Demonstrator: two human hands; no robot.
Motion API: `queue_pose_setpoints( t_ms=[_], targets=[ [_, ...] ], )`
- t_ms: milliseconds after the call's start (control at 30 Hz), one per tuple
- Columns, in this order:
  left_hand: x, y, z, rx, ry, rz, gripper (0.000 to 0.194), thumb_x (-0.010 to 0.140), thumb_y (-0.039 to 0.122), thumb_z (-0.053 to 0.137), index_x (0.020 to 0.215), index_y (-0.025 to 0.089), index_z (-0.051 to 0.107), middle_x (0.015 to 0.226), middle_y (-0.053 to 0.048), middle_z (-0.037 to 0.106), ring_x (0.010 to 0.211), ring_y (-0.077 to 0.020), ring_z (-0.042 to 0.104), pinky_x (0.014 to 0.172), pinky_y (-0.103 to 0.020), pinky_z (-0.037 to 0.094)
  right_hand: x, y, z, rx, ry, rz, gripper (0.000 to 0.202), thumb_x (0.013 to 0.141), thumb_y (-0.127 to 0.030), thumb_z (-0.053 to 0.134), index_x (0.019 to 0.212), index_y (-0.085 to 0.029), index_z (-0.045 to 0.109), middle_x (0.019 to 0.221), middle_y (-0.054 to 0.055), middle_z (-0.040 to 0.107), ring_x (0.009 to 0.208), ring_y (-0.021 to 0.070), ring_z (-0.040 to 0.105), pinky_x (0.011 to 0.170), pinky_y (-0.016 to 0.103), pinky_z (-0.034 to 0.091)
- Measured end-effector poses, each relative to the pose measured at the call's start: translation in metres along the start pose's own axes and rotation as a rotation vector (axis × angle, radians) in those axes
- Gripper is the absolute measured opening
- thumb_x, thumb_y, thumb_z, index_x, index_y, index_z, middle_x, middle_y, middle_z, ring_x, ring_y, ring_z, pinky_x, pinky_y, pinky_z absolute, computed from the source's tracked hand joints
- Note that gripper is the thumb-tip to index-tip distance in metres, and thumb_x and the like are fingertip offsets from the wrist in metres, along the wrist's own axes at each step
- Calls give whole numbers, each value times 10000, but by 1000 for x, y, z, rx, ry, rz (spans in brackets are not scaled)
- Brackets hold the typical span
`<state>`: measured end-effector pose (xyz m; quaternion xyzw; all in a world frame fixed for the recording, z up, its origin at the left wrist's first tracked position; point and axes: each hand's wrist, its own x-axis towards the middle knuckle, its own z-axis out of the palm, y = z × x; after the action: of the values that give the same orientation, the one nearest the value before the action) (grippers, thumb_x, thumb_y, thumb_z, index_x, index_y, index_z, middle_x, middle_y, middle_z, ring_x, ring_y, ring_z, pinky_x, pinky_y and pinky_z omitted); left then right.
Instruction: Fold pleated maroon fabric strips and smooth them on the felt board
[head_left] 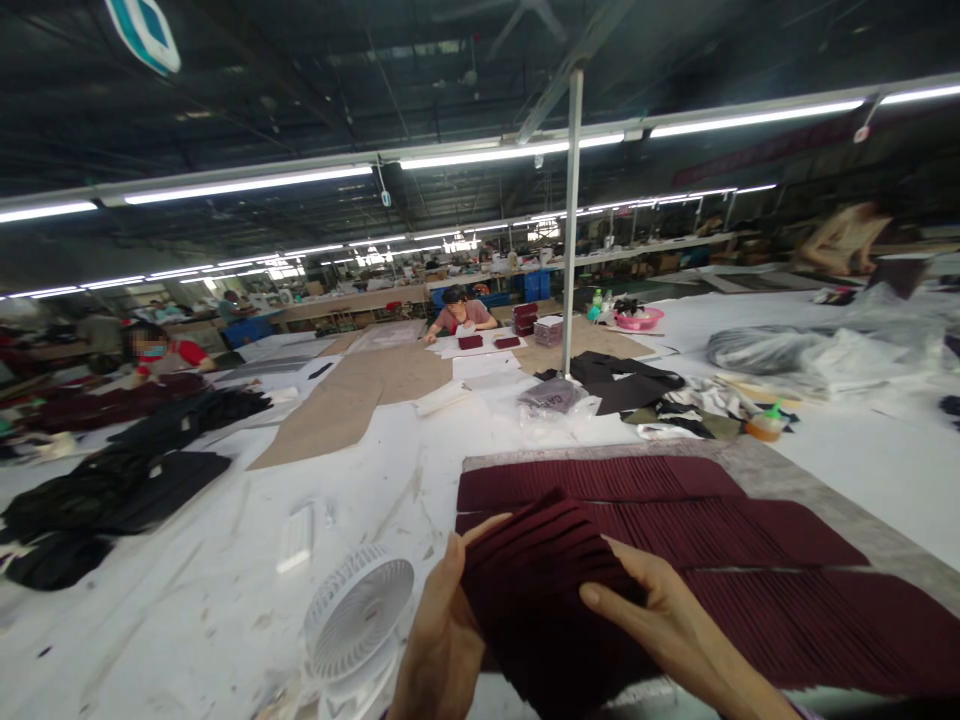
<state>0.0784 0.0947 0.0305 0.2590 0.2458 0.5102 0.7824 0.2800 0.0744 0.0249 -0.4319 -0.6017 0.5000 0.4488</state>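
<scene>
A thick stack of dark maroon fabric pieces (547,600) is held up in front of me, its layers fanned along the upper edge. My left hand (446,620) grips the stack's left side, fingers behind it. On the right side, my right hand (649,610) pinches it, thumb lying across the front. Just beyond and to the right, overlapping rows of maroon fabric pieces (622,520) lie fanned on a grey cloth (795,470). The lower part of the held stack is dark, so single layers are hard to make out there.
A white fan (360,615) stands left of my hands. Tan fabric (375,380) covers part of the white table (225,560). A metal pole (573,220) rises beyond the rows, near black scraps (622,380) and an orange bottle (765,425). Dark garments (150,480) lie left; co-workers sit farther off.
</scene>
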Motion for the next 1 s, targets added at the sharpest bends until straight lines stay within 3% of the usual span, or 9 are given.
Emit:
queue_pose_setpoints(
  t_ms=[200, 1000],
  targets=[
    [1, 6, -1, -38, 18, -93, 348, 893, 336, 465, 1074, 140, 689, 1061, -92, 721, 1166, -263, 559, 1081, -406, 331, 1, -10, 0, -8, -58, 3, 288, 847, -330, 630, 1117, -234, 668, 1011, 24, 679, 885, 220, 604, 825, 313, 483],
    [1, 5, -8, -94, 119, -127, 382, 852, 387, 525, 1124, 158, 663, 1110, -115, 701, 1106, -322, 597, 1044, -483, 366, 1, -8, 0, 131, -105, 66, 297, 816, -293, 672, 1101, -209, 671, 926, 14, 676, 849, 194, 576, 762, 273, 456]
  ],
)
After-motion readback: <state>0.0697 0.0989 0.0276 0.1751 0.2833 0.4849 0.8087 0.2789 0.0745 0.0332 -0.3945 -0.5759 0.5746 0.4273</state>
